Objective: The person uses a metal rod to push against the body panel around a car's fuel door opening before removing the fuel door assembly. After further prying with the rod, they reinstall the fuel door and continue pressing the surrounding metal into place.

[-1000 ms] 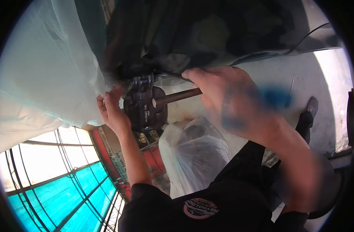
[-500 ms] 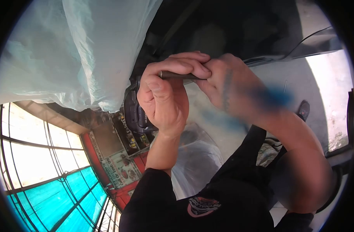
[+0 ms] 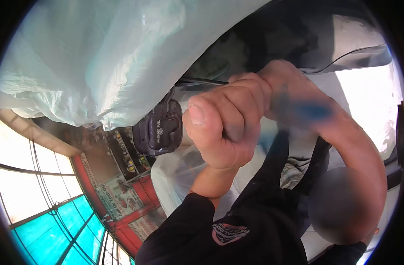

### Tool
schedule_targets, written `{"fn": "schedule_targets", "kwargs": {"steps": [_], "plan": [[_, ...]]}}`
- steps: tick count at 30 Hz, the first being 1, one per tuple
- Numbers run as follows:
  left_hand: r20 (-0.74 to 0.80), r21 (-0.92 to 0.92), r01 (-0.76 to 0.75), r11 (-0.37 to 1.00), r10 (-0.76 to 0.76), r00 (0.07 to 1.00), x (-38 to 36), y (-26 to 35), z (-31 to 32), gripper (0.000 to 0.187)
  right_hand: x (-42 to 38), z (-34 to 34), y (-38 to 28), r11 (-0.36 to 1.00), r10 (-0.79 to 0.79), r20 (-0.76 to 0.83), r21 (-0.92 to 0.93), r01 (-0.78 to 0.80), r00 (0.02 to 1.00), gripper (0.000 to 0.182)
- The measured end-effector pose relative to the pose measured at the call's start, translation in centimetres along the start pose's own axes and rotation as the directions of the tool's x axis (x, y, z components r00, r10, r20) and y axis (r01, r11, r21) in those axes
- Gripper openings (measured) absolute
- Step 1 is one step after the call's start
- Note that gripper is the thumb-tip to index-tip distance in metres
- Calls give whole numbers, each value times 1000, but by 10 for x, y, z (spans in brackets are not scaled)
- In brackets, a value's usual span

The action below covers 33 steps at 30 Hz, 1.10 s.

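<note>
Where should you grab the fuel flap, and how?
I'd pinch the fuel flap by its rounded bottom edge, from below in the picture. Its hinge arm is at the top and plastic sheeting crowds the upper left, so that edge looks freest.

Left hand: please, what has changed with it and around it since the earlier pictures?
The left hand was open beside the fuel flap; it has moved right in view and is now a fist close against the right hand. The handle seen earlier is hidden now. The plastic sheet spreads further right in view. The flap stays open.
</note>
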<state>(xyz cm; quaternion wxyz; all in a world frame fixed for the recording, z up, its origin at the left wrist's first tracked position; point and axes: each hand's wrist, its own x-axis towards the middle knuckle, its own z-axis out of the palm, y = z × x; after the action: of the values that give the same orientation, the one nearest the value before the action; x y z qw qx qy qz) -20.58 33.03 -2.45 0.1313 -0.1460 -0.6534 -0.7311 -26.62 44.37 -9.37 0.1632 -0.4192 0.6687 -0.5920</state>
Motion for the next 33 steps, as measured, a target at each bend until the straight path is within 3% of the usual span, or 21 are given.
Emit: {"fn": "schedule_targets", "kwargs": {"steps": [1, 2, 6, 8, 10, 11, 14, 15, 17, 18, 20, 24, 26, 30, 33], "plan": [[-49, 11, -13, 1000, 14, 999, -1, 1, 0, 63, 1, 1, 0, 998, 57, -45, 18, -57, 997, 8], [46, 15, -54, 998, 53, 998, 1, -1, -5, 61, 4, 1, -1, 993, 114, -91, 39, -111, 989, 8], [60, 85, -124, 989, 119, 991, -15, -3, -15, 62, 7, -9, -3, 1000, 28, -77, 3, -28, 997, 10], [73, 485, -136, 864, 115, 991, -31, 10, -28, 55, 5, -1, 7, 985, -152, -158, -106, 136, 976, 12], [32, 758, -57, 650, 51, 998, -49, 33, -58, 42, 1, 5, 11, 989, -142, -179, -68, 132, 974, 12], [-101, 791, 80, 606, 0, 995, -54, 46, -69, 44, -1, 7, 12, 991, -133, -190, -41, 128, 973, 13], [-300, 834, 303, 460, -82, 950, -36, 88, -107, 56, -9, 11, 21, 991, -92, -305, 61, 116, 948, 21], [-326, 811, 315, 492, -66, 943, -32, 101, -121, 60, -12, 15, 22, 990, -88, -312, 76, 117, 946, 21], [-336, 856, 312, 413, -16, 942, -22, 120, -132, 61, -20, 24, 23, 962, 0, -320, 257, 87, 947, 17], [-335, 858, 313, 408, -20, 942, -19, 123, -134, 61, -22, 25, 20, 961, 3, -322, 264, 87, 947, 17], [-234, 908, 189, 374, 80, 969, -14, 129, -136, 54, -19, 28, 10, 872, 223, -237, 482, -85, 946, 14], [-147, 917, 122, 381, 38, 988, -11, 129, -145, 43, -13, 40, 1, 859, 255, -321, 508, -61, 912, 15], [-101, 954, 97, 285, 1, 995, -11, 127, -149, 36, -12, 38, 0, 854, 283, -287, 510, -104, 915, 17], [-127, 951, 109, 289, 44, 991, -12, 124, -161, 32, -15, 35, -4, 783, 373, -243, 600, -163, 896, 18], [-143, 945, 120, 305, 54, 988, -13, 123, -167, 32, -21, 32, -1, 796, 397, -125, 540, -274, 909, 33]]}}
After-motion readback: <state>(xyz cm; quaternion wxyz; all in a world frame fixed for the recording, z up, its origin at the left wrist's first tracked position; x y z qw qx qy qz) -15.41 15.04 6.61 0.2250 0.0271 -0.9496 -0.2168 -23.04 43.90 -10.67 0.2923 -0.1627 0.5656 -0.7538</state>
